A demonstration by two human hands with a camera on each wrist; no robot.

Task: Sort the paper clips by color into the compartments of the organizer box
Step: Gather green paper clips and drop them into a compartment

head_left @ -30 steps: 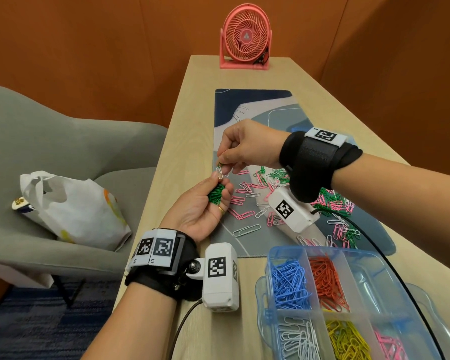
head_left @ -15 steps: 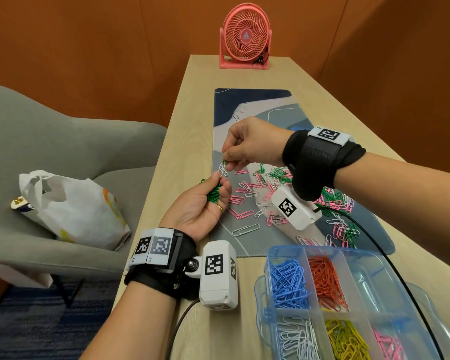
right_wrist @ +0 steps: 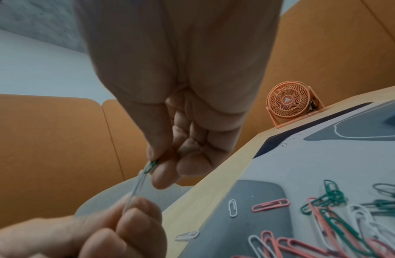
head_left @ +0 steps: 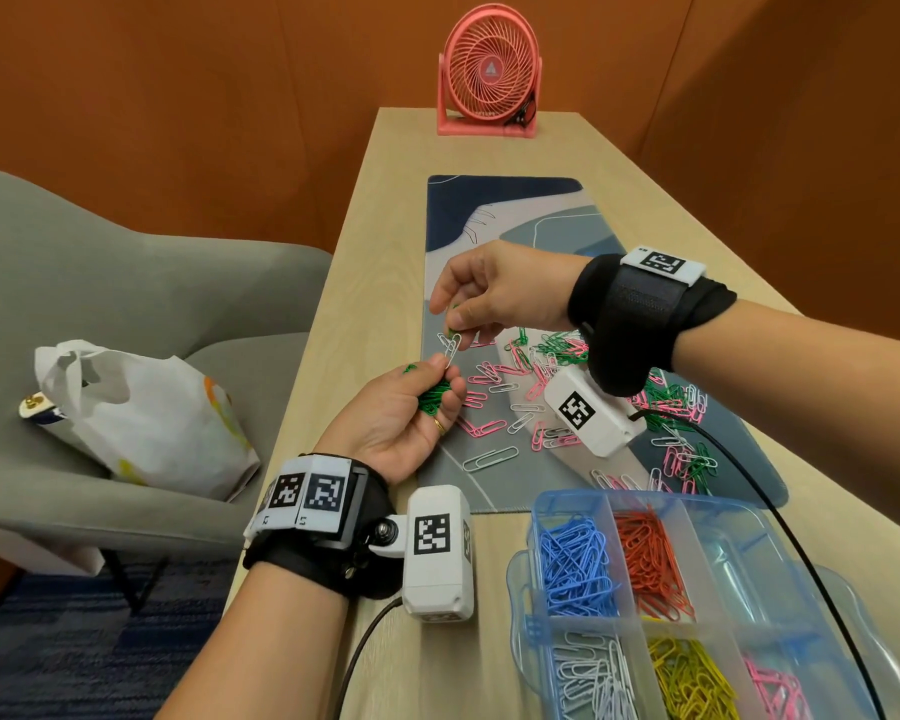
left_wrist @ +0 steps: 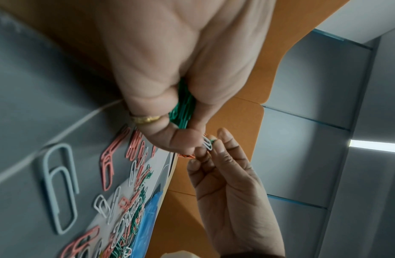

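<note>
- Head view: the right hand (head_left: 494,291) has risen a little since a second ago and sits further from the left hand (head_left: 406,407), so the white paper clip (head_left: 449,347) now stretches between them over the left edge of the desk mat (head_left: 505,210)
- The right thumb and forefinger pinch a green paper clip (head_left: 454,332) linked to the white one's upper end; the left thumb and forefinger pinch its lower end, as before
- The left palm still curls round a bunch of green clips (head_left: 432,397), and the organizer box (head_left: 739,517) with its blue, red, white, yellow and pink lots has not moved
- The loose pile of pink, green and white clips (head_left: 552,366) on the mat is partly hidden behind the right wrist camera (head_left: 591,410); the box is cut off at the bottom edge
- How the two pinched clips interlock is too small and blurred to tell in any view
- Right wrist view: the white clip shows edge-on as a thin pale line running from the green one (right_wrist: 151,166) down to the left fingertips (right_wrist: 137,207); the pink fan (right_wrist: 288,103) stands at the table's far end
- Left wrist view: it alone shows a gold ring (left_wrist: 147,119) beside the bunch and one large grey clip (left_wrist: 59,188) lying on the mat
</note>
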